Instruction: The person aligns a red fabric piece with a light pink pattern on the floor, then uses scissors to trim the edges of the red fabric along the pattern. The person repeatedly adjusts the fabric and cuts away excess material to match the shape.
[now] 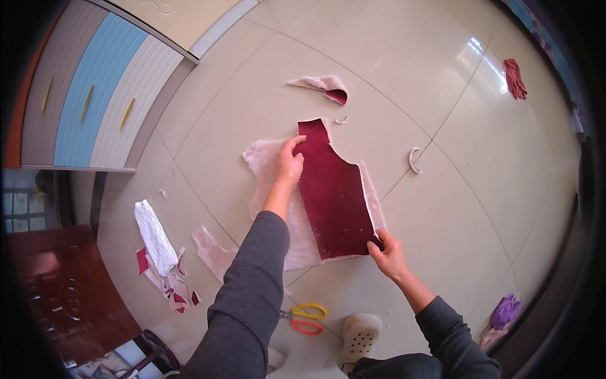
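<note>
A dark red fabric piece (pixel 331 196) with a pale pink fleecy side lies on the tiled floor in front of me, cut in a garment-panel shape. Under it and to its left spreads a pale pink fleecy piece (pixel 268 167). My left hand (pixel 290 163) is at the red piece's upper left edge, thumb and fingers closed on it. At its lower right corner my right hand (pixel 389 256) pinches the edge between thumb and fingers. Scissors (pixel 307 319) with one yellow and one orange handle loop lie near my shoe, their blades partly hidden by my left sleeve.
A fleecy offcut (pixel 325 85) and a curled strip (pixel 414 160) lie beyond and to the right. White cloth (pixel 154 237) rests on scraps at left. A drawer cabinet (pixel 95 95) stands far left; reddish cloth (pixel 514 79) and a purple bundle (pixel 505 311) lie at right.
</note>
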The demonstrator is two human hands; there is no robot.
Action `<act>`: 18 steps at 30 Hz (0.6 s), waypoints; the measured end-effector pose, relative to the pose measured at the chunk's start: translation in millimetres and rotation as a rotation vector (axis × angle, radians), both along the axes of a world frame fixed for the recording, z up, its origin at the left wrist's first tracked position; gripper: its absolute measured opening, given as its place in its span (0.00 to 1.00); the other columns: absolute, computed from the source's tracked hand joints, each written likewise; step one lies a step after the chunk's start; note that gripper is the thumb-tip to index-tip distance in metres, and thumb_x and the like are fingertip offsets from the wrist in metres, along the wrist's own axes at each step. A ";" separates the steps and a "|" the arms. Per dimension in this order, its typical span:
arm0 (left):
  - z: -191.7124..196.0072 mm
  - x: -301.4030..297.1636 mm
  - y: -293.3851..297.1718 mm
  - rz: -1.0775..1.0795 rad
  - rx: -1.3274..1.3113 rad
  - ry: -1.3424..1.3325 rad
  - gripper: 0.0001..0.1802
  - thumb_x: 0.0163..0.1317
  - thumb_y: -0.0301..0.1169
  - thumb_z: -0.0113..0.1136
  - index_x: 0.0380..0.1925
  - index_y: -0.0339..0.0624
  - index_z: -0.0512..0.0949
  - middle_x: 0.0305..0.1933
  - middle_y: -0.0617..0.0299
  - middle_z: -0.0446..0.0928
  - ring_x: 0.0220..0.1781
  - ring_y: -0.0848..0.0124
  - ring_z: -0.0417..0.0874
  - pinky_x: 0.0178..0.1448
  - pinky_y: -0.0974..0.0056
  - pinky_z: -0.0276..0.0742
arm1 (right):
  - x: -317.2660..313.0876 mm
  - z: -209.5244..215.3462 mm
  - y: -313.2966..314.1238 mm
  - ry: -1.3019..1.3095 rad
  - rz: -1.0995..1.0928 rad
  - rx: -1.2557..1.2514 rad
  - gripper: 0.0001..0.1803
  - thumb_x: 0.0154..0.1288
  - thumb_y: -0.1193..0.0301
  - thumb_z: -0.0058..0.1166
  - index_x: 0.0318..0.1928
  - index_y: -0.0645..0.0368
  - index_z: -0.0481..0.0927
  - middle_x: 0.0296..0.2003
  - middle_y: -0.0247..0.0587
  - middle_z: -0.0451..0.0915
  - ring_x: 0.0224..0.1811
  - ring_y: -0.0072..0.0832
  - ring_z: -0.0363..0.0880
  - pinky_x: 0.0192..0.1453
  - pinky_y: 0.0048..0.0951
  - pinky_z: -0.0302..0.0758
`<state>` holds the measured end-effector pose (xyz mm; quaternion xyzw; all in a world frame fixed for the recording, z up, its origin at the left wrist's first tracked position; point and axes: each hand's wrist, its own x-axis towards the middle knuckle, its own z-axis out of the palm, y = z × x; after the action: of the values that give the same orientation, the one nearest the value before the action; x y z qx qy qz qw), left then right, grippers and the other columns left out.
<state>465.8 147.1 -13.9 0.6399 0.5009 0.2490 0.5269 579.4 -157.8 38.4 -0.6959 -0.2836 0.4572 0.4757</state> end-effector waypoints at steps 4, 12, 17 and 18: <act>-9.7 0.3 3.8 -0.074 0.130 0.031 0.25 0.55 0.12 0.48 0.53 0.40 0.77 0.57 0.59 0.76 0.61 0.68 0.74 0.66 0.67 0.66 | 9.7 -28.8 -11.2 -0.039 0.065 -0.081 0.09 0.62 0.73 0.55 0.39 0.66 0.74 0.25 0.36 0.74 0.28 0.18 0.69 0.32 0.24 0.69; -14.8 -8.3 -36.6 0.368 0.132 0.032 0.31 0.57 0.21 0.59 0.62 0.33 0.62 0.57 0.45 0.70 0.60 0.56 0.71 0.65 0.59 0.67 | 10.3 -27.7 -1.1 0.010 -0.026 -0.133 0.12 0.64 0.69 0.56 0.40 0.67 0.75 0.27 0.36 0.77 0.29 0.18 0.72 0.34 0.25 0.71; -5.7 -32.8 -96.5 0.370 -0.063 -0.046 0.31 0.58 0.21 0.59 0.62 0.34 0.60 0.50 0.52 0.73 0.45 0.68 0.78 0.51 0.65 0.75 | 12.3 -38.4 -2.0 -0.027 -0.005 -0.156 0.12 0.66 0.68 0.55 0.40 0.67 0.76 0.26 0.35 0.77 0.29 0.18 0.71 0.34 0.26 0.71; -7.0 -35.8 -108.7 0.358 -0.043 -0.028 0.31 0.58 0.21 0.60 0.61 0.34 0.61 0.49 0.53 0.73 0.44 0.68 0.78 0.50 0.64 0.76 | 13.8 -38.8 -2.6 -0.038 0.010 -0.175 0.12 0.66 0.67 0.55 0.40 0.66 0.76 0.26 0.35 0.77 0.29 0.18 0.71 0.34 0.26 0.71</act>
<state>430.0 38.3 -20.9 0.5257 0.6044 0.3371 0.4947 593.2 -160.5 -0.3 -0.7419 -0.2551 0.4692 0.4054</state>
